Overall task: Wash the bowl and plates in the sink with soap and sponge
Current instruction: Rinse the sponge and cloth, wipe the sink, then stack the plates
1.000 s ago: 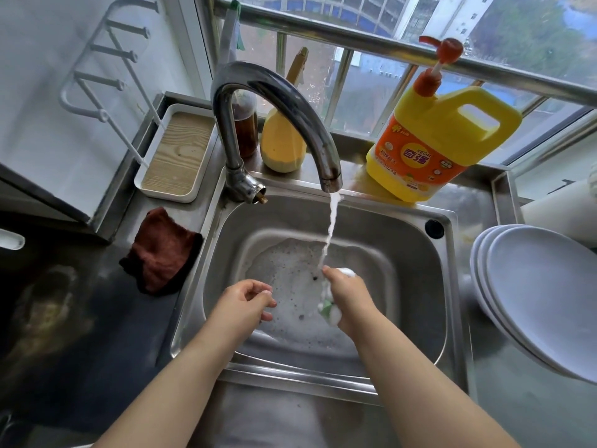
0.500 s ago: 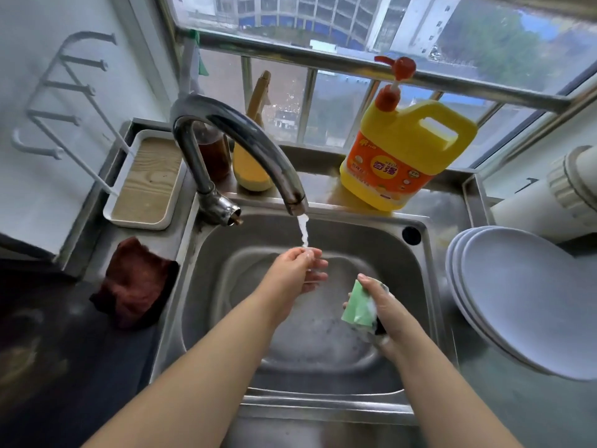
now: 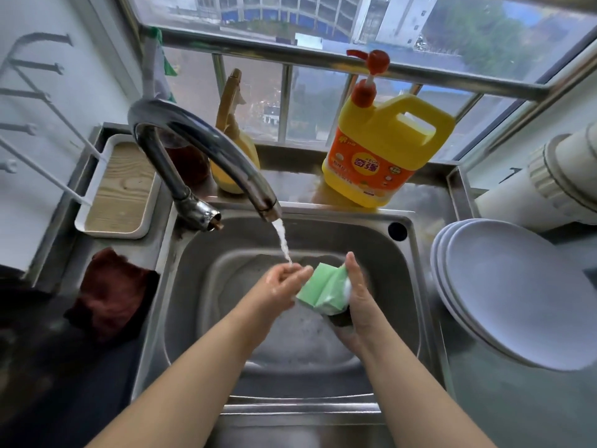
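Over the middle of the stainless steel sink (image 3: 416, 253), the right hand (image 3: 358, 299) clasps a folded green sponge with a dark scouring side (image 3: 323, 291), fingers wrapped behind it. The left hand (image 3: 281, 282) sits under the running water with loosely curled fingers reaching to the sponge's left edge; motion blur makes it unclear whether they pinch it. White round plates (image 3: 517, 292) are stacked on the counter by the sink's right rim. The curved chrome faucet (image 3: 200, 143) rises from the back left corner, and a yellow pump bottle of dish soap (image 3: 384, 153) stands on the back ledge.
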